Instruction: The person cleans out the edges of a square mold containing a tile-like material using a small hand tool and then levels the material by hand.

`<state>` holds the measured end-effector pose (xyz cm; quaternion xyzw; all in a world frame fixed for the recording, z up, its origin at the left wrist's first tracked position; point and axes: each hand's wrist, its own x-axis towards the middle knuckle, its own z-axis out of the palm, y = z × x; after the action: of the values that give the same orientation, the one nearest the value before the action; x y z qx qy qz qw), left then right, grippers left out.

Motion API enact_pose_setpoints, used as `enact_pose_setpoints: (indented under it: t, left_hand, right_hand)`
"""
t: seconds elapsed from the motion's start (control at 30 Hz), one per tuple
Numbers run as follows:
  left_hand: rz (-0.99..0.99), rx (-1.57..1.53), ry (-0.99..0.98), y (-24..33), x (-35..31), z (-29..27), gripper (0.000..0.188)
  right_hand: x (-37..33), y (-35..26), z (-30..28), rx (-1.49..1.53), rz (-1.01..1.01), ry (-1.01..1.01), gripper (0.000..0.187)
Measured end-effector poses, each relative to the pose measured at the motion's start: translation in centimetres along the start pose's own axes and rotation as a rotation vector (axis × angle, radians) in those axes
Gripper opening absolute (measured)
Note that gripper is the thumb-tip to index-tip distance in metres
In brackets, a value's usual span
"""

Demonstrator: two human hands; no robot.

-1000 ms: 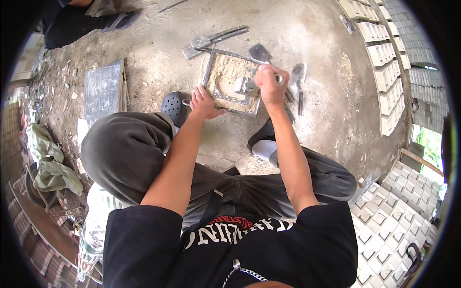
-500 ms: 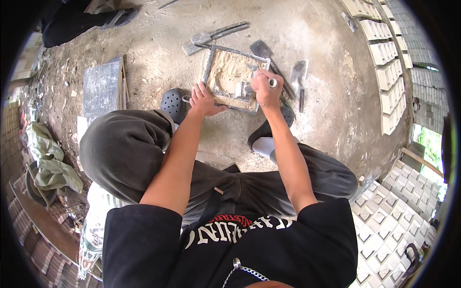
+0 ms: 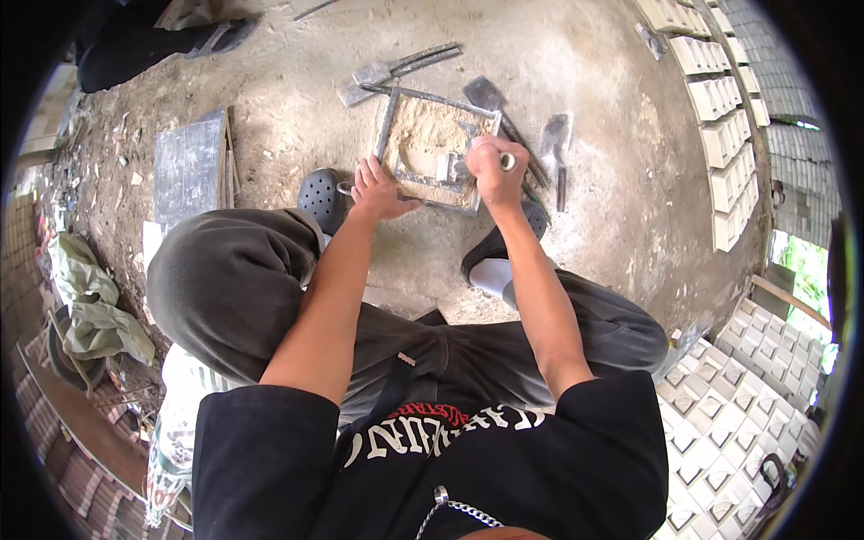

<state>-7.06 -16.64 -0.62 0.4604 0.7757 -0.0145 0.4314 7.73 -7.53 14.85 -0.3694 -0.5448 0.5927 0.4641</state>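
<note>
My left hand point(image 3: 378, 191) rests on the near left corner of a dark rectangular frame point(image 3: 385, 126), its fingers stretched out. Pale sandy powder point(image 3: 423, 117) fills much of this frame, with a smoother hollow around the middle. My right hand point(image 3: 494, 169) is closed round the handle of a flat brush point(image 3: 450, 167), whose round handle end pokes out beside the thumb. The brush head lies low over the powder at the near right part of the frame. Dark strips show inside the frame, partly hidden by the brush and hand.
Beyond the frame lie a flat trowel point(image 3: 369, 79) and dark bars; a dark spatula point(image 3: 484, 93) and another trowel point(image 3: 556, 139) lie to the right. Dark boards point(image 3: 191, 166) stand left. Rows of pale blocks point(image 3: 727, 144) line the right. A person's leg point(image 3: 144, 54) is at far left.
The brush has shifted slightly to the left over the powder with my right hand. My left hand stays at the frame's corner. The whole view has drifted a little.
</note>
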Motion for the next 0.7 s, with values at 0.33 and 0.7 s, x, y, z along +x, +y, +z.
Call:
enact_pose_setpoints:
  t: [0.33,0.7]
  left_hand:
    - [0.025,0.028,-0.003,-0.4,0.4,0.2,0.146]
    - [0.021,0.008,0.011,-0.5,0.1,0.0,0.146]
  right_hand:
    - [0.4,0.5,-1.2,0.003,-0.074,-0.002,0.033]
    - [1.0,-1.8,1.7,0.015,-0.072,0.023,0.029]
